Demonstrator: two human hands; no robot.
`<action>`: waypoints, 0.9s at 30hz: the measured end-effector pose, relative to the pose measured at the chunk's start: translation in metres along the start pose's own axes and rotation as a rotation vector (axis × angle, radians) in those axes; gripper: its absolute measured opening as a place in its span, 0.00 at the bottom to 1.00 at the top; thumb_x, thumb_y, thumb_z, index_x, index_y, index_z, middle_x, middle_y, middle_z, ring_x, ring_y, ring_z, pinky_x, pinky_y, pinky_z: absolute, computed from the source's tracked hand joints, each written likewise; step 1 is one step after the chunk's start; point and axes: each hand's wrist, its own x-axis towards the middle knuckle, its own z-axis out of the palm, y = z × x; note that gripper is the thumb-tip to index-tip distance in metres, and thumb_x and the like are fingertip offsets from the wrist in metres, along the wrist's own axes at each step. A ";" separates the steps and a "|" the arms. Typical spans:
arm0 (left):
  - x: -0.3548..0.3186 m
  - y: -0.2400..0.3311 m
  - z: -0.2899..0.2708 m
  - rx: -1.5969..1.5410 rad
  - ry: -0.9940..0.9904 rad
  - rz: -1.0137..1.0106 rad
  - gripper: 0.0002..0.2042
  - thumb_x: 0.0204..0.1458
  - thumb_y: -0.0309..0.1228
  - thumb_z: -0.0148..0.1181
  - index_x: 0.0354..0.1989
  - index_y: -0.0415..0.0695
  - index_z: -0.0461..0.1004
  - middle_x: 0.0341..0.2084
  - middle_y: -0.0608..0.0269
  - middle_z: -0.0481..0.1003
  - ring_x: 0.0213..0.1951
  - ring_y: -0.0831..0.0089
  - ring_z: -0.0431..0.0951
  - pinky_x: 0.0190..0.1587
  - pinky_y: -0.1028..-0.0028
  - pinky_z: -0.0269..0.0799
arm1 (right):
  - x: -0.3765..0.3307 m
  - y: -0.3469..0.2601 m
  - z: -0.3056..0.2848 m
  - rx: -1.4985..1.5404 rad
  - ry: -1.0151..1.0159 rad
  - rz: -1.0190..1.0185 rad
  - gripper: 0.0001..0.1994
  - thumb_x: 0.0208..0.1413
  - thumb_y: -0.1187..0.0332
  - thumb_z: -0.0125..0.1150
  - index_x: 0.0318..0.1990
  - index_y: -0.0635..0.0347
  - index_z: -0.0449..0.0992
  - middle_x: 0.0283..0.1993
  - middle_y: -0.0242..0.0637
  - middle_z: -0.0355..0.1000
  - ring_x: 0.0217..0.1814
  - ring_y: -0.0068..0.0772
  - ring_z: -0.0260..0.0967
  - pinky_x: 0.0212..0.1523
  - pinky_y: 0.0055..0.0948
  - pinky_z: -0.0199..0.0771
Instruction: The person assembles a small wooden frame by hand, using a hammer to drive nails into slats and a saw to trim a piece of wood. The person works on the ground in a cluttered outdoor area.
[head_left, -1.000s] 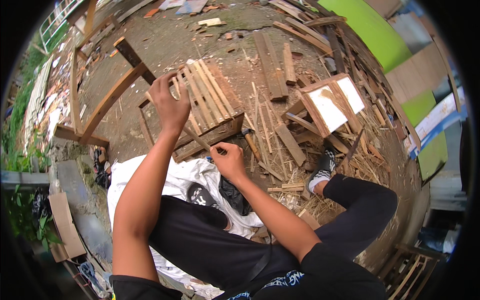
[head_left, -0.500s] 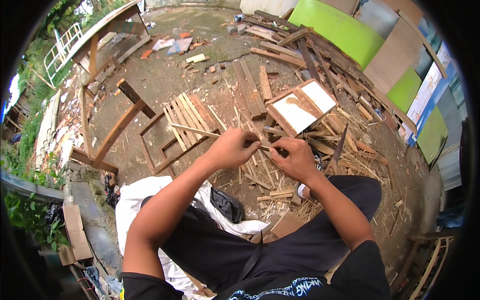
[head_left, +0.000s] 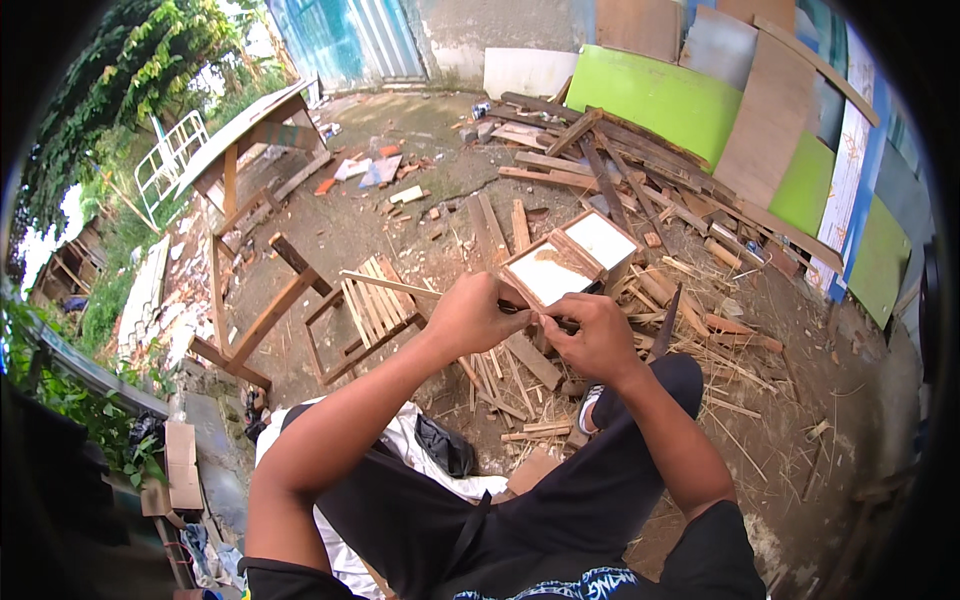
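Hands together at frame centre, both on one thin wooden stick [head_left: 400, 285].
My left hand [head_left: 470, 315] gripped it, my right hand [head_left: 595, 335] pinched alongside; stick ran toward centre-left over the slatted pallet [head_left: 375, 310].

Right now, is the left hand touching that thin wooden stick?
Touching. The head view shows the left hand closed around the thin wooden stick, which juts out to its left.

The two hands meet in the middle, the left hand [head_left: 472, 315] beside the right hand [head_left: 597, 335]. A thin wooden stick [head_left: 392, 284] pokes out left from the left hand. A slatted wooden pallet [head_left: 372, 312] lies under the stick. A wooden box [head_left: 572, 258] sits behind the hands. A pile of planks [head_left: 620, 170] lies farther back.
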 end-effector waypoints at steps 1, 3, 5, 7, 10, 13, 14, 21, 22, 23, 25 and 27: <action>0.003 0.009 -0.002 0.017 0.003 0.008 0.12 0.52 0.37 0.74 0.39 0.42 0.88 0.29 0.50 0.85 0.32 0.59 0.87 0.39 0.65 0.81 | -0.001 0.000 -0.007 0.011 0.018 -0.008 0.09 0.57 0.64 0.67 0.38 0.58 0.87 0.37 0.43 0.82 0.34 0.48 0.81 0.39 0.42 0.80; 0.011 0.019 -0.002 0.034 -0.008 0.032 0.12 0.52 0.37 0.74 0.39 0.42 0.88 0.29 0.50 0.85 0.32 0.59 0.87 0.38 0.65 0.80 | -0.003 -0.001 -0.019 0.029 0.054 -0.018 0.09 0.57 0.65 0.66 0.38 0.58 0.87 0.37 0.42 0.82 0.32 0.47 0.81 0.38 0.41 0.80; 0.017 0.028 -0.004 0.053 -0.025 0.052 0.12 0.52 0.37 0.74 0.39 0.42 0.88 0.29 0.50 0.85 0.31 0.59 0.87 0.38 0.66 0.80 | -0.006 -0.006 -0.031 0.040 0.077 -0.009 0.08 0.57 0.66 0.67 0.38 0.59 0.87 0.36 0.43 0.82 0.32 0.48 0.81 0.38 0.41 0.80; 0.018 0.043 -0.012 0.068 -0.042 0.055 0.12 0.52 0.36 0.74 0.39 0.43 0.88 0.29 0.51 0.85 0.31 0.60 0.87 0.37 0.66 0.80 | -0.007 -0.012 -0.041 0.056 0.091 0.001 0.08 0.57 0.67 0.67 0.37 0.60 0.87 0.36 0.44 0.82 0.33 0.48 0.81 0.37 0.41 0.80; 0.026 0.048 -0.016 0.040 -0.042 0.108 0.11 0.50 0.37 0.73 0.39 0.47 0.89 0.28 0.49 0.84 0.31 0.53 0.85 0.38 0.61 0.81 | -0.007 -0.017 -0.054 0.064 0.111 0.008 0.08 0.57 0.68 0.67 0.38 0.62 0.87 0.35 0.47 0.82 0.33 0.49 0.81 0.37 0.40 0.79; 0.030 0.061 -0.024 0.084 -0.023 0.175 0.12 0.51 0.37 0.75 0.38 0.42 0.88 0.27 0.51 0.85 0.28 0.61 0.85 0.36 0.66 0.79 | -0.006 -0.024 -0.063 0.049 0.121 0.021 0.08 0.57 0.68 0.67 0.38 0.63 0.87 0.35 0.49 0.82 0.34 0.49 0.81 0.38 0.39 0.79; 0.030 0.061 -0.025 0.090 -0.006 0.191 0.13 0.51 0.38 0.75 0.36 0.42 0.88 0.26 0.51 0.84 0.26 0.61 0.84 0.35 0.66 0.78 | -0.005 -0.029 -0.067 0.040 0.121 0.032 0.09 0.57 0.68 0.67 0.39 0.63 0.87 0.35 0.49 0.82 0.34 0.49 0.81 0.38 0.39 0.79; 0.040 0.074 -0.033 0.016 -0.032 0.244 0.13 0.49 0.39 0.76 0.35 0.41 0.88 0.22 0.51 0.82 0.21 0.65 0.79 0.30 0.67 0.75 | -0.007 -0.039 -0.081 -0.088 0.193 0.011 0.07 0.58 0.71 0.69 0.41 0.61 0.88 0.32 0.47 0.81 0.32 0.45 0.79 0.35 0.37 0.76; 0.044 0.071 -0.031 0.008 -0.023 0.245 0.14 0.49 0.40 0.77 0.34 0.41 0.88 0.20 0.52 0.82 0.19 0.67 0.76 0.29 0.68 0.73 | -0.007 -0.039 -0.081 -0.098 0.195 0.026 0.07 0.58 0.71 0.68 0.41 0.61 0.88 0.32 0.47 0.81 0.32 0.46 0.79 0.36 0.38 0.77; 0.049 0.068 -0.028 0.015 -0.026 0.254 0.15 0.49 0.40 0.77 0.34 0.40 0.88 0.20 0.52 0.82 0.20 0.67 0.77 0.29 0.68 0.73 | -0.005 -0.036 -0.080 -0.106 0.200 0.032 0.07 0.58 0.71 0.68 0.41 0.61 0.88 0.33 0.48 0.81 0.33 0.47 0.79 0.37 0.38 0.77; 0.066 0.068 -0.024 0.015 -0.035 0.286 0.15 0.48 0.41 0.78 0.33 0.40 0.88 0.20 0.53 0.82 0.20 0.67 0.77 0.29 0.67 0.73 | 0.000 -0.027 -0.084 -0.138 0.212 0.051 0.07 0.57 0.71 0.68 0.41 0.61 0.88 0.33 0.48 0.82 0.35 0.48 0.80 0.40 0.39 0.78; 0.085 0.064 -0.020 -0.021 -0.085 0.301 0.13 0.50 0.40 0.76 0.35 0.42 0.88 0.23 0.48 0.82 0.25 0.55 0.82 0.34 0.63 0.78 | 0.007 -0.016 -0.087 -0.144 0.191 0.107 0.08 0.57 0.71 0.68 0.41 0.61 0.88 0.35 0.49 0.82 0.38 0.50 0.81 0.43 0.40 0.79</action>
